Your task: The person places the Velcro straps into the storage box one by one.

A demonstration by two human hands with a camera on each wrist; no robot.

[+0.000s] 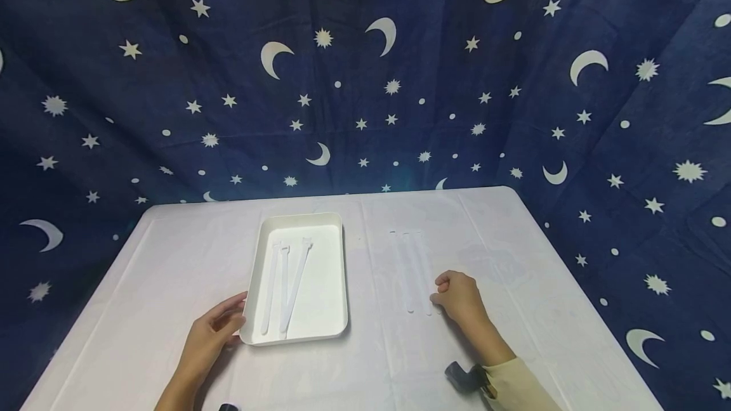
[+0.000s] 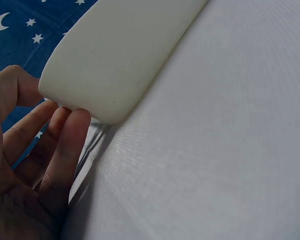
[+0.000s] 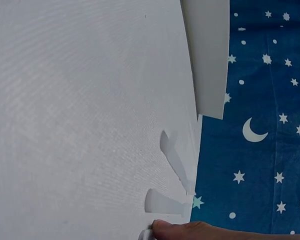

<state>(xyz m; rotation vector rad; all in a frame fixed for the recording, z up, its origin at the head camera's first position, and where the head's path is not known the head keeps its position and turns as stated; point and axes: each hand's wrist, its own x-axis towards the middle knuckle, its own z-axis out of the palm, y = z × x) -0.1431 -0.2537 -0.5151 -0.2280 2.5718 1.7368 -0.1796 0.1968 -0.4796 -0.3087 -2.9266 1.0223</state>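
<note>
Left hand (image 1: 207,340) grips the white tray (image 1: 324,284) (three strips (image 1: 285,284) inside) — right hand (image 1: 462,300) pinches a pale strip (image 3: 146,234) near two others (image 3: 164,203).

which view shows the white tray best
The head view, showing the tray from above with strips inside; the left wrist view shows only part of its outside, the right wrist view some outer wall.
</note>
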